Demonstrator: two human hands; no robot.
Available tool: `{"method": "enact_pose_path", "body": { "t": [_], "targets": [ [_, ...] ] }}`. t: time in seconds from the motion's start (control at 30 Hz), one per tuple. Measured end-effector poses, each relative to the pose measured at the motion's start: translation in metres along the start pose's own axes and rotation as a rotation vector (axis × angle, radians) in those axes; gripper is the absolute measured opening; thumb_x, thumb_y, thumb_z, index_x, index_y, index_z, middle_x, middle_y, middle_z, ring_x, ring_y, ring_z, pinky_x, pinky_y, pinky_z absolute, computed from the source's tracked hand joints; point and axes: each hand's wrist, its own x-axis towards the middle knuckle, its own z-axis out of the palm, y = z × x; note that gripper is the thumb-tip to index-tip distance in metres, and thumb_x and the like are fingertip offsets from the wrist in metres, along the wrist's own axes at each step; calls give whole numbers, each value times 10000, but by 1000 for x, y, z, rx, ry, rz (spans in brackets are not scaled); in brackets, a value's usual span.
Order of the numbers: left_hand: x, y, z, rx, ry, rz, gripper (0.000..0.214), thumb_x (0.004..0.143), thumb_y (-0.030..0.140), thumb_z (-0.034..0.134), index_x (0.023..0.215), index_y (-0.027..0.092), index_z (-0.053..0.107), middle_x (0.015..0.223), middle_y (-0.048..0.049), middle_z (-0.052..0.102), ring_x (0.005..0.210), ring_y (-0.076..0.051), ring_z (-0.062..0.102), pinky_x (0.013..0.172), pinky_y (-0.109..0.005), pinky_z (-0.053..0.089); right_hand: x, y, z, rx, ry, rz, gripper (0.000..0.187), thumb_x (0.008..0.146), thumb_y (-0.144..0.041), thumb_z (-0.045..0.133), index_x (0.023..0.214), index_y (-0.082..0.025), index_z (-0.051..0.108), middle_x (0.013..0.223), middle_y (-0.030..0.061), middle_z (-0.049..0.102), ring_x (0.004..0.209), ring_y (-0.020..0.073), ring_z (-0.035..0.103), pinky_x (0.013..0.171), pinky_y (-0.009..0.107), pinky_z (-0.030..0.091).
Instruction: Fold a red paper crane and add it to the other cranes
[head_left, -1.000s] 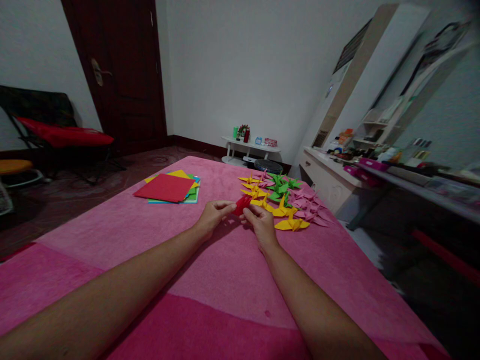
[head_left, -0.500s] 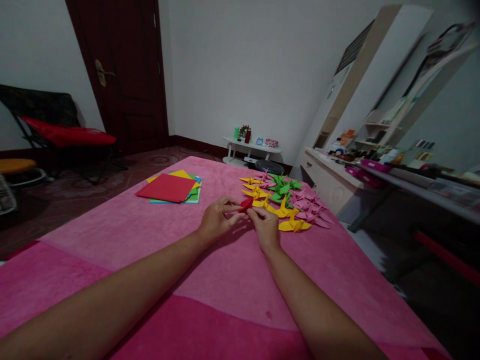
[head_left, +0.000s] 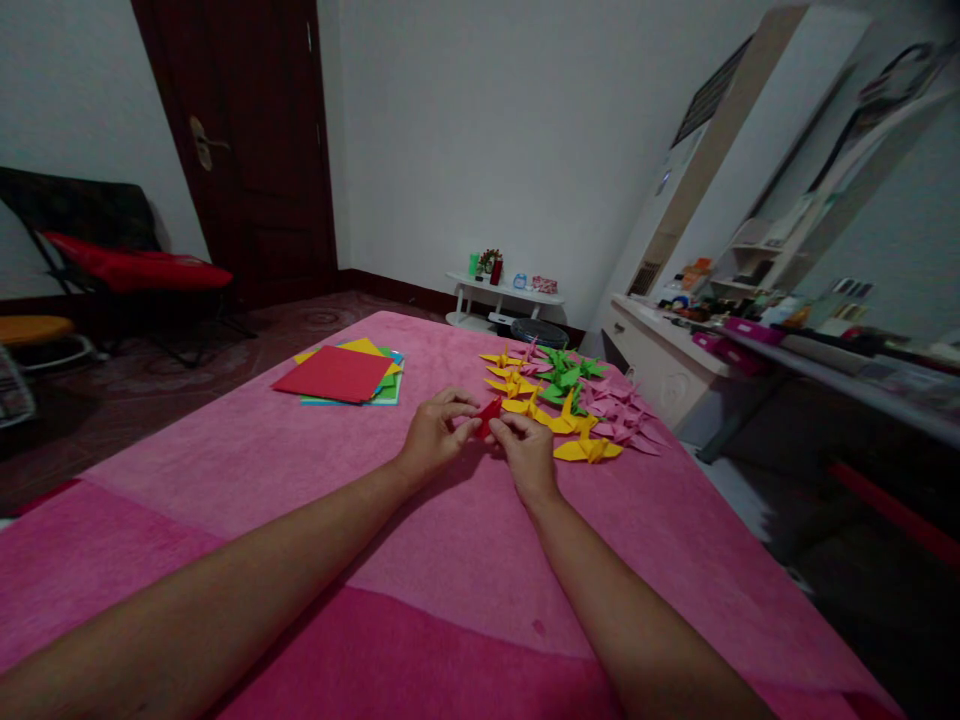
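A small folded piece of red paper (head_left: 488,414) is pinched between both my hands above the pink blanket (head_left: 300,480). My left hand (head_left: 435,435) grips its left side with thumb and fingers closed. My right hand (head_left: 526,452) pinches its right side. Just beyond my right hand lie several folded paper cranes: yellow ones (head_left: 525,395), green ones (head_left: 566,372) and pink ones (head_left: 619,415). A stack of flat coloured paper sheets (head_left: 341,375), red on top, lies to the far left of my hands.
The blanket's right edge drops off near a white drawer unit (head_left: 652,360) and a cluttered desk (head_left: 787,340). A low white shelf (head_left: 502,295) stands against the far wall. A dark door (head_left: 255,150) and a chair with a red cushion (head_left: 127,270) stand at left.
The red paper has become smaller and more tightly folded between my fingers. Both hands have drawn closer together and stayed in place above the blanket.
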Motion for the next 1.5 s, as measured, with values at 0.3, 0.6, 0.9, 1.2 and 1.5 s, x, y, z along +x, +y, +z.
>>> {"method": "enact_pose_path", "body": {
  "t": [0.3, 0.6, 0.9, 1.2, 1.5],
  "targets": [
    [4, 2, -8, -55, -86, 168, 87, 802, 182, 587, 822, 190, 672, 990, -74, 657, 914, -171, 605, 799, -337, 487, 6, -3, -6, -43, -22, -353, 71, 716, -174, 633, 756, -176, 691, 766, 31, 660, 742, 159, 602, 704, 273, 475],
    [4, -1, -9, 111, -84, 401, 97, 829, 167, 541, 809, 181, 635, 870, -75, 655, 832, -152, 591, 736, -303, 479, 4, -5, -6, -84, -6, -488, 184, 728, -82, 533, 747, -195, 678, 801, 47, 667, 830, 178, 620, 805, 332, 484],
    [4, 3, -12, 190, -74, 450, 156, 854, 189, 487, 791, 182, 630, 822, -75, 644, 797, -147, 576, 699, -286, 475, 2, -11, -6, -101, 35, -517, 201, 727, -73, 537, 731, -200, 693, 804, 54, 678, 823, 179, 625, 794, 342, 496],
    [2, -2, -10, 144, -65, 413, 125, 839, 157, 517, 768, 172, 619, 782, -66, 643, 760, -137, 582, 692, -273, 464, 2, -11, -5, -117, 36, -549, 198, 752, -75, 536, 740, -193, 695, 798, 56, 672, 806, 172, 625, 774, 326, 496],
    [4, 6, -12, 149, -42, 380, 101, 852, 179, 505, 792, 177, 586, 728, -42, 624, 732, -139, 564, 696, -278, 454, -1, -14, -4, -166, 60, -579, 167, 771, -122, 553, 732, -205, 692, 867, 61, 678, 849, 174, 625, 815, 346, 484]
  ]
}}
